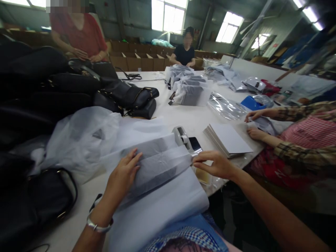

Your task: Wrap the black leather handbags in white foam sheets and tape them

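A dark flat item wrapped in thin white paper point(162, 164) lies in front of me on more white sheets point(168, 199). My left hand point(123, 175) rests on the wrapped item's left part with its fingers spread. At the right end of the wrapping, my right hand point(215, 164) pinches the edge of the paper between thumb and fingers. Just beyond that end stand a tape dispenser point(181, 136) and a dark phone point(194, 144).
Black bags point(131, 96) pile up at the left, beside crumpled translucent plastic point(81, 140). Wrapped bags point(193, 92) stand farther back. White boards point(231, 138) are stacked at the right, near a co-worker's hands point(256, 124). Two people stand across the table point(157, 91).
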`<state>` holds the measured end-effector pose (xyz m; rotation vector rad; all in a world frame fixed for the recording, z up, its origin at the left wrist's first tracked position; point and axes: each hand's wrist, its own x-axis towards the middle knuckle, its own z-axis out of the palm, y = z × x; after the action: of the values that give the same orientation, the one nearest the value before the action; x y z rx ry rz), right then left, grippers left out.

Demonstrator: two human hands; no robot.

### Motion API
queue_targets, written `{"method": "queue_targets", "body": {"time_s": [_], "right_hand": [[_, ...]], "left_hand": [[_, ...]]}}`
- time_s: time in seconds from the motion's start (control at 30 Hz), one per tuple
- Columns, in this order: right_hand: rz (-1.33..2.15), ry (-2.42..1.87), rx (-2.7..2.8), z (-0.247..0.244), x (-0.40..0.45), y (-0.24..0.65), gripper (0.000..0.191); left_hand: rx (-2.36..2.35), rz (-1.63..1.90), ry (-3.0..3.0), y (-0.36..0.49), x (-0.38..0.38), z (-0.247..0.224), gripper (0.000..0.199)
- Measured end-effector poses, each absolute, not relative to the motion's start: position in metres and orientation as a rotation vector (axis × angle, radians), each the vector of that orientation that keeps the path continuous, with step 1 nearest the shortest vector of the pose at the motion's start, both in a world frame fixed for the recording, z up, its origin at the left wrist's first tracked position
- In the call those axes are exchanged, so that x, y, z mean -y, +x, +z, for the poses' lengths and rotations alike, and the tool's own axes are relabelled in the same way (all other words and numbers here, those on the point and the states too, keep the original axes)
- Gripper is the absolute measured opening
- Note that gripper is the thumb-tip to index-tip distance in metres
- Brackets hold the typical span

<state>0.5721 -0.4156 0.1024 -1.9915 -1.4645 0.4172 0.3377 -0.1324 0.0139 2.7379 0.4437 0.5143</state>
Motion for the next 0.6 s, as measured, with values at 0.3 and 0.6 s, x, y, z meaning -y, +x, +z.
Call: {"method": "queue_targets", "body": {"time_s": [0.3, 0.6], "right_hand": [[0.651, -1.654, 2.24, 0.112, 0.241, 0.539, 0.021], [0.522, -1.952, 2.701, 0.095, 0.165, 0.505, 0.015]], "left_hand": [[-0.789, 0.367, 2.622, 0.334, 0.105, 0.021, 0.075], [-0.589, 0.409, 2.395, 0.331, 0.082, 0.011, 0.059]]}}
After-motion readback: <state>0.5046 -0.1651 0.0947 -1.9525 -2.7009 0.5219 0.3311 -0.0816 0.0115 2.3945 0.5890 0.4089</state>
